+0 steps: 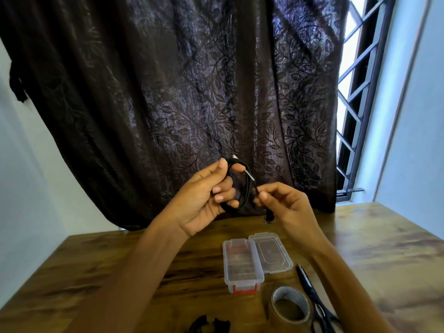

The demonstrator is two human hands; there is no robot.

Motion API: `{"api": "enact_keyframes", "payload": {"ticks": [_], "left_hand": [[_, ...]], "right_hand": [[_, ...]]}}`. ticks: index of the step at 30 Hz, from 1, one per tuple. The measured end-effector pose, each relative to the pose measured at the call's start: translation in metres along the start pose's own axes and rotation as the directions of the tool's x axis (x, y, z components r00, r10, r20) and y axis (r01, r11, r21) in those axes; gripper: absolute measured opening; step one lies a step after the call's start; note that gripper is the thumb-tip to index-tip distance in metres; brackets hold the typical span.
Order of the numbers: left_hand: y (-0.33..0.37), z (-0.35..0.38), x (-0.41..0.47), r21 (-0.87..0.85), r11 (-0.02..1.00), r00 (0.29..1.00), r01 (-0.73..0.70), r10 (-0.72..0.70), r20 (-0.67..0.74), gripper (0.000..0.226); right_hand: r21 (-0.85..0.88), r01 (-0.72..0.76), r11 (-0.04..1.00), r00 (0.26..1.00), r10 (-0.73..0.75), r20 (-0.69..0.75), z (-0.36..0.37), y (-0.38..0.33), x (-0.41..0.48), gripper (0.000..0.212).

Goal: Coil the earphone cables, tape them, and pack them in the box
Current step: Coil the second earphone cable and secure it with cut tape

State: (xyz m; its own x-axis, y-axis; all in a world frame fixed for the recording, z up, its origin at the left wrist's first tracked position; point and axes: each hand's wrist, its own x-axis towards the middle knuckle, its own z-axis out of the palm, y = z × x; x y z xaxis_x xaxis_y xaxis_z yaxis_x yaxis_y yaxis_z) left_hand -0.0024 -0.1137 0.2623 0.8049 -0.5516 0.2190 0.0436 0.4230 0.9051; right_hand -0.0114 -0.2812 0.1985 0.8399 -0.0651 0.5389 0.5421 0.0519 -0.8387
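It looked like a room in a home. A dark leaf-patterned curtain (192, 92) hung past the far edge of a wood-grain surface (96, 272), beside a window with a metal grille (358, 97) and pale painted walls (413, 116). Household bits lay toward the near-right corner: a clear plastic box (227, 263), a roll of tape (288, 290) and scissors (307, 284).

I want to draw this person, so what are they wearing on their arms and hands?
Nothing that shows. The left hand and right hand have no gloves, rings or watch. The left forearm and right forearm are bare, with no sleeves as far as the picture reaches. The fingernails look short and plain.
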Motion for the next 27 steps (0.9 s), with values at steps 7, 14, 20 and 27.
{"api": "enact_keyframes", "payload": {"ticks": [7, 14, 20, 27], "left_hand": [[-0.013, 0.009, 0.004, -0.039, 0.999, 1.0, 0.007, -0.008, -0.014, 0.031], [-0.018, 0.004, 0.005, 0.077, 0.997, 0.999, -0.005, 0.009, -0.051, 0.029], [-0.019, -0.004, 0.004, 0.195, 0.981, 0.997, -0.002, 0.017, -0.075, 0.031], [-0.021, -0.006, 0.003, 0.208, 0.978, 0.995, -0.003, 0.025, -0.101, 0.03]], "right_hand": [[-0.295, -0.009, 0.955, 0.974, -0.059, -0.221, 0.024, 0.009, -0.007, 0.011], [0.308, -0.34, 0.888, 0.939, 0.338, 0.063, 0.03, -0.014, -0.009, 0.018], [0.486, -0.464, 0.741, 0.881, 0.445, 0.163, 0.025, -0.018, -0.008, 0.016], [0.385, -0.565, 0.73, 0.824, 0.529, 0.205, 0.024, -0.019, -0.008, 0.013]]}}
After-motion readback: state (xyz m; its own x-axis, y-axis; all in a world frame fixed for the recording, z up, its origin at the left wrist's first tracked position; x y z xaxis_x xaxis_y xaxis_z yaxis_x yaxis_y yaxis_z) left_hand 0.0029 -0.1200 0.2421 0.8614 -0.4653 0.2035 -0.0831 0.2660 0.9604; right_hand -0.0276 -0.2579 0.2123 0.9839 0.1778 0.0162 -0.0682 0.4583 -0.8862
